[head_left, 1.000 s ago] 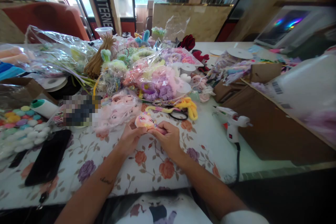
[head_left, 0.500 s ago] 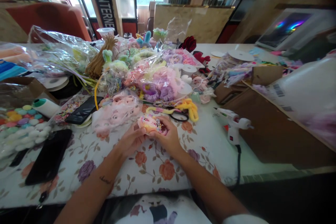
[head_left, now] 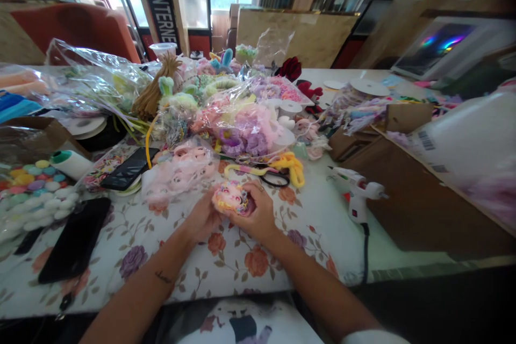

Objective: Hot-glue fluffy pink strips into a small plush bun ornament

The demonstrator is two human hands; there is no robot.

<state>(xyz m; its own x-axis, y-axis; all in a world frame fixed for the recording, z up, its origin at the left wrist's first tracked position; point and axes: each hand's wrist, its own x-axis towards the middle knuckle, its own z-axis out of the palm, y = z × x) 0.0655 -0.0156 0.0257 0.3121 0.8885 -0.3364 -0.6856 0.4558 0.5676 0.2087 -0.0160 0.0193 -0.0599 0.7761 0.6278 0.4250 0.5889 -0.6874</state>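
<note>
Between two hands (head_left: 260, 210), one doll face (head_left: 231, 198), rightward, one glue gun (head_left: 356, 189)

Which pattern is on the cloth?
The cloth is white with orange and purple flowers; head view shows it best.

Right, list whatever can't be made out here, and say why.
All in the head view:
- Back of the doll-faced piece: turned away, behind its front and the right hand.
- Some fingertips of the left hand: hidden behind that piece.
- Far end of the black cord: lost past the table edge, in the dark.
- Barcode: too small and blurred to read.
- Full lettering of the black sign: cut off by the top edge.
</note>
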